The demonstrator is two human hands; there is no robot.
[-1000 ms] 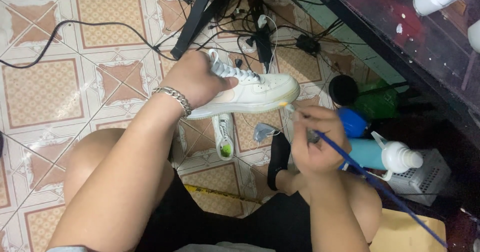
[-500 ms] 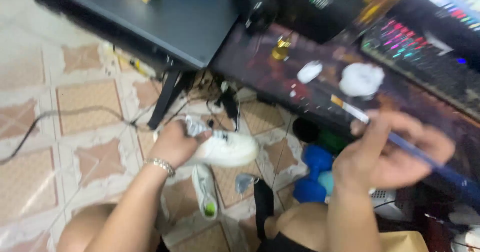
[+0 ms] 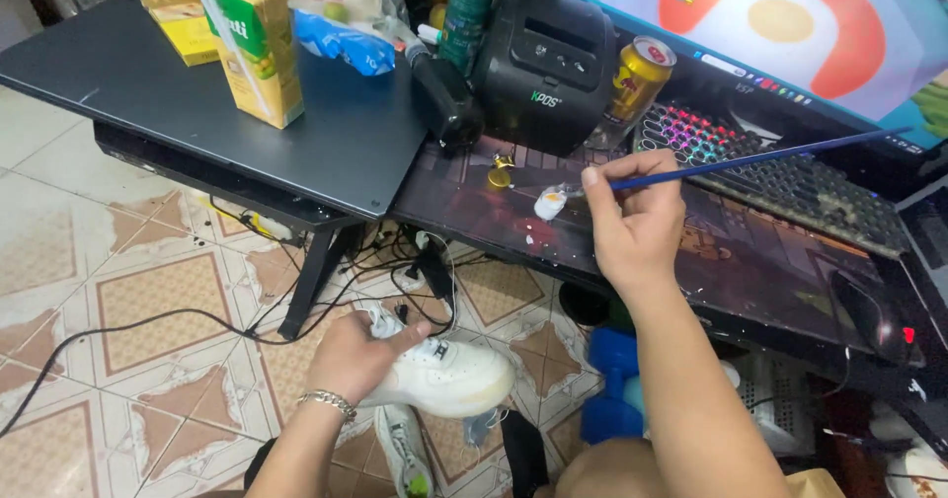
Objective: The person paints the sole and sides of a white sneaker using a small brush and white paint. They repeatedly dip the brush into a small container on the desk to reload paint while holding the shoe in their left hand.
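Observation:
My left hand (image 3: 354, 358), with a metal bracelet on the wrist, holds a white sneaker (image 3: 446, 376) by its heel, low over the tiled floor. My right hand (image 3: 632, 224) is raised over the dark desk mat (image 3: 750, 261) and pinches a thin blue paintbrush (image 3: 750, 160). The brush tip rests in a small blob of white paint (image 3: 549, 203) on the mat. A second white shoe (image 3: 403, 449) lies on the floor below the held one.
On the desk stand a black box-shaped device (image 3: 548, 64), a gold drink can (image 3: 640, 78), a backlit keyboard (image 3: 780, 167), a mouse (image 3: 869, 315) and a monitor. A yellow juice carton (image 3: 252, 39) stands on the dark side table (image 3: 148, 83). Cables (image 3: 415, 271) and a blue object (image 3: 610, 384) lie underneath.
My view has lifted from the floor to the desk. My right hand rose with the brush and brought its tip to the white paint; the left hand kept the sneaker low.

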